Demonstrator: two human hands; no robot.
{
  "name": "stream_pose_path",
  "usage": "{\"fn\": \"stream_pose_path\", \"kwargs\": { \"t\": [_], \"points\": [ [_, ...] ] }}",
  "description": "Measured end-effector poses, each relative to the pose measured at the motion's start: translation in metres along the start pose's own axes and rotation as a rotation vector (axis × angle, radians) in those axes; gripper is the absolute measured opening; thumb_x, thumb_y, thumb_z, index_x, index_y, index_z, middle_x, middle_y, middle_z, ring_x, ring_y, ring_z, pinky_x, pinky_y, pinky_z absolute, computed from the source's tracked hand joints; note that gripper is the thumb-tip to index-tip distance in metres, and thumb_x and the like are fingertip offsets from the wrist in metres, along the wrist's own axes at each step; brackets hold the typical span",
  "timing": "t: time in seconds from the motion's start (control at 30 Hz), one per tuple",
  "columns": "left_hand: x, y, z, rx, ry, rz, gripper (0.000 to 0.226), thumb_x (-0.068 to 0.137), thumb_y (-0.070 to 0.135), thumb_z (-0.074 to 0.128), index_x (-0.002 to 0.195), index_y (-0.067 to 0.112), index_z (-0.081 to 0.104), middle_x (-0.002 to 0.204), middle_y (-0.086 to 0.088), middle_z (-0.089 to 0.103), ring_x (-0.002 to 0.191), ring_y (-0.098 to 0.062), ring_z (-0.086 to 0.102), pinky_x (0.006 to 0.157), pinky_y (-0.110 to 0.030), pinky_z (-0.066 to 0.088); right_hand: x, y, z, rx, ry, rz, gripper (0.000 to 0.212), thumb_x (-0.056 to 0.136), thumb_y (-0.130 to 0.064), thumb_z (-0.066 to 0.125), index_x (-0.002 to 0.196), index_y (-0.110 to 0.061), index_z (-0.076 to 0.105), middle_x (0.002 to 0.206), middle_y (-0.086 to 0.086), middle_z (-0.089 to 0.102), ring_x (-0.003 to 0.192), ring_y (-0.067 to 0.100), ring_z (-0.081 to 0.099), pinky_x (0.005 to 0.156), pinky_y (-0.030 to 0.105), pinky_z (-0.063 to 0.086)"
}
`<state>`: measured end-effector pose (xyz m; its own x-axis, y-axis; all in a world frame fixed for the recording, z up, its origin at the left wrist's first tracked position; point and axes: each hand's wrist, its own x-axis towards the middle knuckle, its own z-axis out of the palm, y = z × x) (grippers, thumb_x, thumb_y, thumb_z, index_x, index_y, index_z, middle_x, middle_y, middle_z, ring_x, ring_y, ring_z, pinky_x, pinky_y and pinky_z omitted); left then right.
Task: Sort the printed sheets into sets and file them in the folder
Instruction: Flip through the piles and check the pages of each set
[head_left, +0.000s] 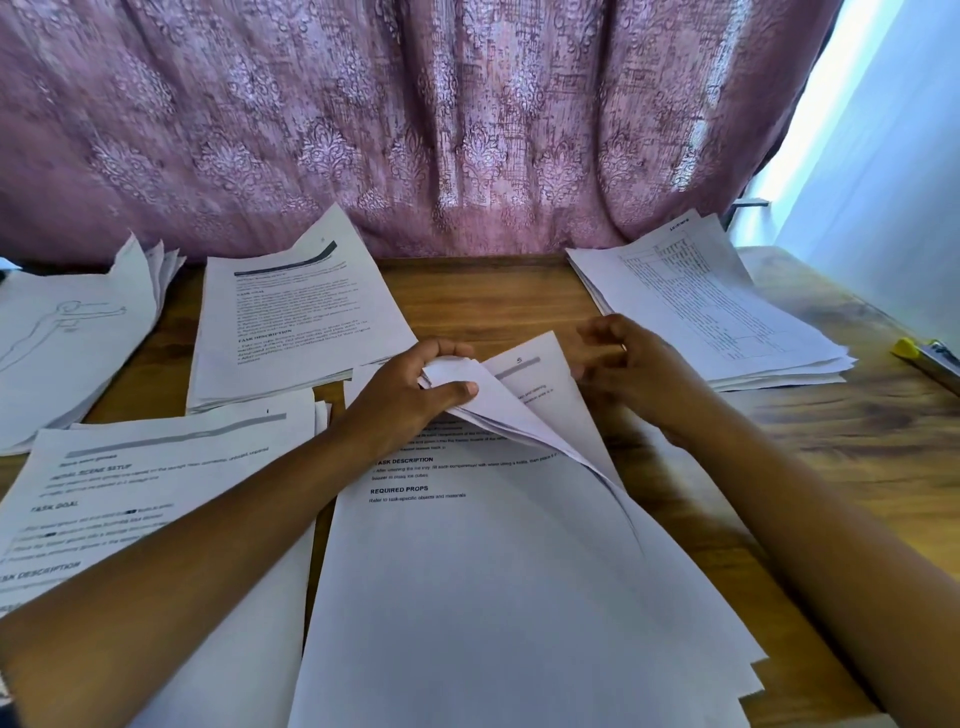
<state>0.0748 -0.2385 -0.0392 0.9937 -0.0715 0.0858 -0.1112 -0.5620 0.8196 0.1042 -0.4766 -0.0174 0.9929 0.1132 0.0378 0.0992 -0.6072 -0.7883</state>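
Pinching the light, floppy sheets (491, 408) by their top corner, left hand (410, 400) grips; right hand (639, 374) fingers (597, 332) blurred, state unclear.

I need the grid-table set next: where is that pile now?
Head view: the grid-table pile lies at the far right of the desk, near the curtain, beyond the right hand and left of the yellow-tipped object.

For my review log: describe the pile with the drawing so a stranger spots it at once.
Start at the pink patterned curtain behind the wooden table. Follow the table's far edge to its left end: the pile lies there. Its top sheet alone bears a line drawing of a figure, not text.
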Motion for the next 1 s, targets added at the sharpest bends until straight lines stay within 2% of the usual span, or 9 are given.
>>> {"fn": "stream_pose_path", "kwargs": {
  "t": [0.1, 0.2, 0.37, 0.5, 0.6, 0.67, 0.77, 0.83, 1.0],
  "points": [
    [0.001, -0.001, 0.0, 0.005, 0.015, 0.02, 0.034, 0.092, 0.031, 0.062, 0.125, 0.034, 0.053, 0.118, 0.012, 0.047, 0.091, 0.002, 0.047, 0.066, 0.003, 0.035, -0.003, -0.005, -0.002, 0.211, -0.222, 0.224, 0.021, 0.084, -0.014, 0.071, 0.102, -0.013, 0.06, 0.096, 0.004, 0.067, 0.077, 0.017, 0.066, 0.064, 0.031, 0.057],
    [0.002, -0.001, 0.001, 0.019, 0.022, 0.027, 0.032, 0.092, 0.031, 0.061, 0.123, 0.035, 0.053, 0.117, 0.012, 0.047, 0.091, 0.001, 0.047, 0.065, 0.004, 0.035, -0.006, -0.006, 0.003, 0.103, -0.303, 0.163, 0.017, 0.085, -0.018, 0.07, 0.099, -0.01, 0.065, 0.091, 0.0, 0.068, 0.078, 0.016, 0.066, 0.061, 0.027, 0.055],
    [0.008, 0.004, -0.005, 0.031, 0.015, 0.002, 0.025, 0.091, 0.03, 0.064, 0.116, 0.034, 0.06, 0.12, 0.009, 0.047, 0.105, -0.01, 0.046, 0.085, -0.013, 0.038, -0.006, -0.006, 0.006, -0.292, 0.036, -0.091, 0.018, 0.089, -0.023, 0.065, 0.075, -0.013, 0.058, 0.076, 0.002, 0.058, 0.078, 0.023, 0.053, 0.066, 0.028, 0.037],
    [0.014, 0.014, -0.014, 0.032, -0.019, -0.052, 0.019, 0.09, 0.023, 0.066, 0.108, 0.031, 0.065, 0.109, 0.007, 0.057, 0.085, -0.009, 0.054, 0.071, -0.016, 0.044, -0.007, -0.01, -0.013, -0.331, 0.277, -0.15, 0.023, 0.093, -0.027, 0.059, 0.107, -0.011, 0.066, 0.105, 0.012, 0.069, 0.098, 0.032, 0.061, 0.082, 0.029, 0.043],
    [0.019, 0.025, -0.017, -0.062, -0.056, -0.112, 0.009, 0.092, 0.032, 0.062, 0.099, 0.029, 0.067, 0.102, 0.004, 0.063, 0.085, -0.011, 0.058, 0.072, -0.018, 0.045, -0.007, -0.017, -0.028, -0.422, 0.386, -0.213, 0.024, 0.096, -0.025, 0.054, 0.113, -0.012, 0.065, 0.111, 0.014, 0.068, 0.1, 0.035, 0.061, 0.083, 0.032, 0.044],
    [0.019, 0.035, -0.019, -0.201, -0.026, -0.12, 0.033, 0.093, 0.052, 0.052, 0.104, 0.024, 0.064, 0.103, -0.003, 0.063, 0.093, -0.017, 0.059, 0.081, -0.014, 0.046, -0.006, -0.025, -0.044, -0.441, 0.478, -0.253, 0.024, 0.096, -0.022, 0.053, 0.114, -0.012, 0.065, 0.112, 0.017, 0.067, 0.1, 0.038, 0.061, 0.086, 0.039, 0.048],
    [0.021, 0.04, -0.02, -0.385, 0.172, -0.156, 0.087, 0.077, 0.083, 0.043, 0.145, 0.029, 0.035, 0.146, -0.006, 0.043, 0.13, -0.029, 0.046, 0.11, -0.045, 0.038, -0.007, -0.04, -0.074, -0.555, 0.598, -0.325, 0.026, 0.097, -0.019, 0.049, 0.118, -0.012, 0.063, 0.111, 0.018, 0.067, 0.099, 0.038, 0.062, 0.084, 0.04, 0.049],
    [0.017, 0.045, -0.018, -0.408, 0.154, -0.185, 0.082, 0.086, 0.073, 0.042, 0.151, 0.028, 0.022, 0.154, -0.005, 0.032, 0.137, -0.032, 0.039, 0.112, -0.05, 0.033, -0.014, -0.055, -0.094, -0.632, 0.731, -0.423, 0.025, 0.098, -0.018, 0.046, 0.112, -0.009, 0.064, 0.104, 0.018, 0.067, 0.091, 0.038, 0.064, 0.075, 0.039, 0.05],
    [0.009, 0.053, -0.007, -0.109, -0.069, -0.182, 0.053, 0.103, 0.043, 0.031, 0.15, 0.018, 0.026, 0.156, -0.004, 0.025, 0.143, -0.027, 0.026, 0.114, -0.039, 0.022, -0.035, -0.093, -0.115, -0.76, 1.004, -0.942, 0.043, 0.101, -0.037, 0.038, 0.09, -0.008, 0.068, 0.082, 0.008, 0.069, 0.061, 0.024, 0.065, 0.053, 0.02, 0.042]
  ]
}}
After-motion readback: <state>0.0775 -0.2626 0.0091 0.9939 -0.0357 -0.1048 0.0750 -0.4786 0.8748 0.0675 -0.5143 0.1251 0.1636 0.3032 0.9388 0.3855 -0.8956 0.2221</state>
